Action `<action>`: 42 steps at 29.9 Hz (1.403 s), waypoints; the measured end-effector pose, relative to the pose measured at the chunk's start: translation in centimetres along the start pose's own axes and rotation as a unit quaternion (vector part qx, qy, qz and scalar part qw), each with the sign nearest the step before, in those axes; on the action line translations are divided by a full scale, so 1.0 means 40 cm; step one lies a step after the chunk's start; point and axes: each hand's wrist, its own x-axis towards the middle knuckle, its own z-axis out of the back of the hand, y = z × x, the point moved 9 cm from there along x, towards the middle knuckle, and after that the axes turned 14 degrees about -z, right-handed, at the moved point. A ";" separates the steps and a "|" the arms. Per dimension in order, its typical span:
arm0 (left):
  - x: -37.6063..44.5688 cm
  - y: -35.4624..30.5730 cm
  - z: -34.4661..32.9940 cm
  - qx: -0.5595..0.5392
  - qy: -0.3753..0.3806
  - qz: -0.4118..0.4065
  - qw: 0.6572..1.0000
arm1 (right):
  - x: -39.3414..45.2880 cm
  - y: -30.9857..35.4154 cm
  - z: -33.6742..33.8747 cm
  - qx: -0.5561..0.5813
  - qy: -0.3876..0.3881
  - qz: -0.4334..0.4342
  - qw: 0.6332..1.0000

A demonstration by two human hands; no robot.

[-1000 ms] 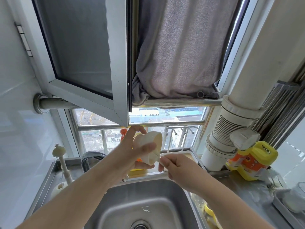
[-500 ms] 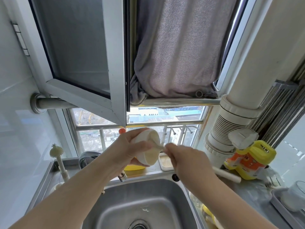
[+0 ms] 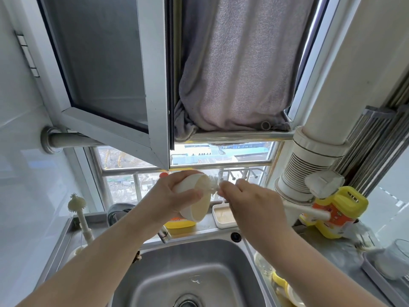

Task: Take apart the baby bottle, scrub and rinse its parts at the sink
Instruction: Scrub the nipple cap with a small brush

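I am holding the cream bottle cap [image 3: 194, 197] up over the sink [image 3: 194, 262], tipped on its side so its open mouth faces my right hand and I can see into it. My left hand [image 3: 174, 198] is gripping it round the closed end, thumb across the wall, to keep it from turning under the bristles. My right hand [image 3: 250, 200] is pinching the brush [image 3: 212, 185] close to its head, which gives me control at the rim; the white handle is sticking out behind toward the yellow detergent bottle [image 3: 340, 209]. The bristles are touching the cap's upper rim. Working above the basin lets drips fall in, I judge. A second brush [image 3: 77, 207] is standing at the sink's left edge, and a small white tray [image 3: 223, 216] sits on the ledge just behind.
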 end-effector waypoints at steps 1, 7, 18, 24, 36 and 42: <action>0.000 -0.004 0.003 0.009 -0.003 -0.011 1.000 | -0.001 0.000 -0.020 0.046 0.051 -0.021 0.997; -0.019 0.016 0.021 0.044 -0.003 -0.047 0.998 | -0.125 0.027 -0.142 0.364 0.523 -0.194 0.746; 0.005 -0.014 0.020 0.054 -0.030 -0.064 0.996 | -0.024 -0.002 -0.070 0.099 0.203 -0.104 0.969; -0.031 0.004 0.028 0.169 -0.022 -0.114 0.979 | -0.121 0.036 -0.141 0.461 0.523 -0.228 0.679; -0.029 0.025 -0.007 0.056 0.076 -0.059 0.994 | -0.106 0.037 -0.166 0.481 0.475 -0.273 0.684; -0.016 0.038 0.006 -0.084 0.014 0.063 0.994 | -0.068 0.022 -0.116 0.356 0.386 -0.186 0.831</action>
